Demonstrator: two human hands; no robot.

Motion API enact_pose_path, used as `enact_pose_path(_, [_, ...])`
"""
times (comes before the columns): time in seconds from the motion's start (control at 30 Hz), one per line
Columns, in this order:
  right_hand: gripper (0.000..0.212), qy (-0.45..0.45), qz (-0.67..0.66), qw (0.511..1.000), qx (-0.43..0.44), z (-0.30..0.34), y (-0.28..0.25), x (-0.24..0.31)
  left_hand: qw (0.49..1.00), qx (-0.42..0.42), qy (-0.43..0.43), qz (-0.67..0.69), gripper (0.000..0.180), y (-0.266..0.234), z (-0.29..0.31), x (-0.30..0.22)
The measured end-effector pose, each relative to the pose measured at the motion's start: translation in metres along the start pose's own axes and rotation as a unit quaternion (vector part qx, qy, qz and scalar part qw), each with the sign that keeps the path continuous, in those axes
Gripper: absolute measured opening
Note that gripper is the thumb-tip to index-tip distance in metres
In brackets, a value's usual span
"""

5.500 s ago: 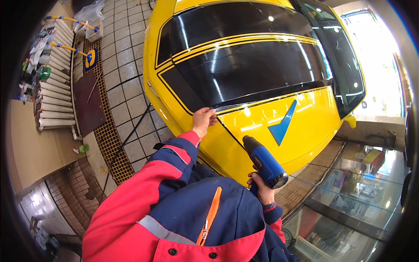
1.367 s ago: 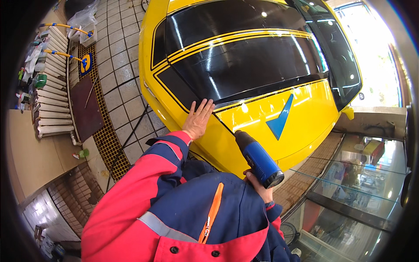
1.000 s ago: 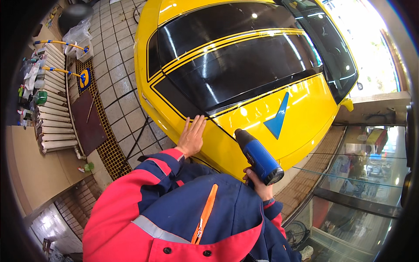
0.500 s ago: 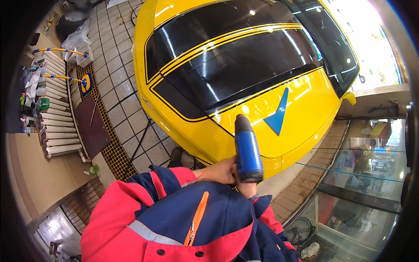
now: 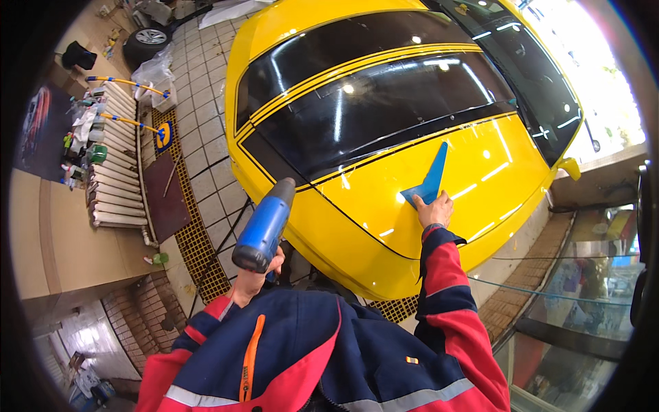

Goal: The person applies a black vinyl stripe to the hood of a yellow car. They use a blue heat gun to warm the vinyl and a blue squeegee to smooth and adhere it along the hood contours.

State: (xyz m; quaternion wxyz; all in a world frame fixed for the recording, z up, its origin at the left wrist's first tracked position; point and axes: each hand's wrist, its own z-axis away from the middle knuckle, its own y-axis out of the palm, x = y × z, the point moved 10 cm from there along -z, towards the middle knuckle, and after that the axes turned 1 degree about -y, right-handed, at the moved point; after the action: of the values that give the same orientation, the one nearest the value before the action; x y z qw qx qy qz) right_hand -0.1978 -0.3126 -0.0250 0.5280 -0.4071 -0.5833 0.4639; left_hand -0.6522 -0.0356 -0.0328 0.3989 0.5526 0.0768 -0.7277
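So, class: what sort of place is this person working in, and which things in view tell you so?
Probably a car wrapping or detailing workshop. A yellow car stands indoors on a tiled floor with drain grating; the left hand holds a blue heat gun, the right hand a blue squeegee.

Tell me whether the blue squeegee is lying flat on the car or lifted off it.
Flat on it. The blue squeegee lies against the yellow car body, its wide end under the right hand; no gap shows beneath it.
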Motion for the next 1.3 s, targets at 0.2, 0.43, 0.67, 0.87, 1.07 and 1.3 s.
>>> enact_pose_path(0.2, [0.100, 0.084, 0.011, 0.996, 0.026, -0.015, 0.020, -0.005, 0.994, -0.051, 0.021, -0.095, 0.053, -0.014, 0.038, 0.019])
enact_pose_path(0.43, [0.061, 0.099, -0.256, 0.932, 0.236, -0.049, 0.073, -0.028, 1.000, 0.002, 0.013, 0.000, 0.052, -0.027, 0.008, 0.031])
enact_pose_path(0.67, [0.051, -0.047, -0.344, 0.858, 0.378, 0.029, 0.070, 0.107, 0.999, 0.021, 0.021, 0.041, 0.045, -0.055, -0.013, 0.024])
enact_pose_path(0.87, [0.039, -0.299, -0.133, 0.878, 0.350, 0.055, 0.084, 0.272, 0.999, 0.005, -0.002, 0.042, 0.033, -0.071, -0.001, 0.042])
enact_pose_path(1.07, [0.028, -0.388, -0.040, 0.842, 0.371, 0.053, 0.112, 0.333, 0.997, -0.012, -0.024, 0.070, 0.030, -0.058, 0.013, 0.071])
enact_pose_path(1.3, [0.023, -0.449, 0.008, 0.818, 0.361, 0.062, 0.105, 0.353, 0.990, -0.037, 0.023, 0.137, 0.030, -0.034, 0.004, 0.062])
